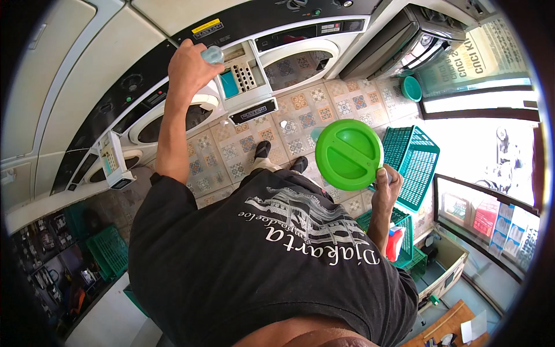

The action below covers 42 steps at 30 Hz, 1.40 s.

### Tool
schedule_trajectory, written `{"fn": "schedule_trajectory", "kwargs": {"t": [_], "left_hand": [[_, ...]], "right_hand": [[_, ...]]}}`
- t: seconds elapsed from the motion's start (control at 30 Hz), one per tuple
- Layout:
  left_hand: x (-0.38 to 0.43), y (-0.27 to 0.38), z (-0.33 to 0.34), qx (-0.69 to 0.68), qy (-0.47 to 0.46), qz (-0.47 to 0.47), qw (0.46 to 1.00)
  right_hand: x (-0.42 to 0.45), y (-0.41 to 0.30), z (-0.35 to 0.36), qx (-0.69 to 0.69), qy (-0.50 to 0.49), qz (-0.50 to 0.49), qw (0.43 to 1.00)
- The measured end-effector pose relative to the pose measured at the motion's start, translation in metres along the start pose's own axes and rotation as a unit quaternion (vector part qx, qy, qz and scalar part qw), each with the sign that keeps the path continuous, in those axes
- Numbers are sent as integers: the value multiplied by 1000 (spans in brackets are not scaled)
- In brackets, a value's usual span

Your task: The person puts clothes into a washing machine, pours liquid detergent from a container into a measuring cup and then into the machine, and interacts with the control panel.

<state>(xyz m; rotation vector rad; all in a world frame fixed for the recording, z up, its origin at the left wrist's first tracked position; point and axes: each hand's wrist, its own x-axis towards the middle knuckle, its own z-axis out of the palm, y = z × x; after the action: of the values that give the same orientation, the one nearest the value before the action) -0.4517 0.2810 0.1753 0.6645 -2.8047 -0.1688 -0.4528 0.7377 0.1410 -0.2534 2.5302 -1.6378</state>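
Observation:
My left hand (190, 67) grips a small clear plastic cup (212, 55), held at the left edge of a pulled-out detergent drawer (253, 93). Turquoise liquid (229, 84) lies in the drawer's left compartment, beside a white insert with several dark holes (244, 78). The drawer belongs to a Maytag front-loading washer whose black drawer front (253, 112) faces me. On the other side, my right hand (387, 184) is closed at the edge of a container with a round bright green lid (349, 155). The lid hides most of that container's body and whatever grip it has.
Round-door washers (299, 69) line the wall, and another detergent drawer (115, 162) juts out at left. Green plastic baskets (409, 167) stand on the tiled floor at right, near a glass door. A teal bucket (411, 89) sits farther back. A wooden surface (451, 325) is at lower right.

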Motion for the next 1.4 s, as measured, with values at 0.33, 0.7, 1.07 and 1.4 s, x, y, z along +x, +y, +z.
{"fn": "schedule_trajectory", "kwargs": {"t": [0.33, 0.7, 1.07, 1.4], "left_hand": [[-58, -31, 163, -71, 107, -44, 991], [-78, -16, 163, -146, 173, -141, 964], [-79, 2, 145, -175, 257, -234, 921], [-74, 173, 115, -366, 175, -51, 913]], "right_hand": [[1, -12, 5, -22, 64, -52, 996], [-1, -11, -8, -29, 101, -10, 994], [-5, 14, -60, 47, 79, 25, 995], [-14, 83, -108, 251, 176, 118, 944]]}}
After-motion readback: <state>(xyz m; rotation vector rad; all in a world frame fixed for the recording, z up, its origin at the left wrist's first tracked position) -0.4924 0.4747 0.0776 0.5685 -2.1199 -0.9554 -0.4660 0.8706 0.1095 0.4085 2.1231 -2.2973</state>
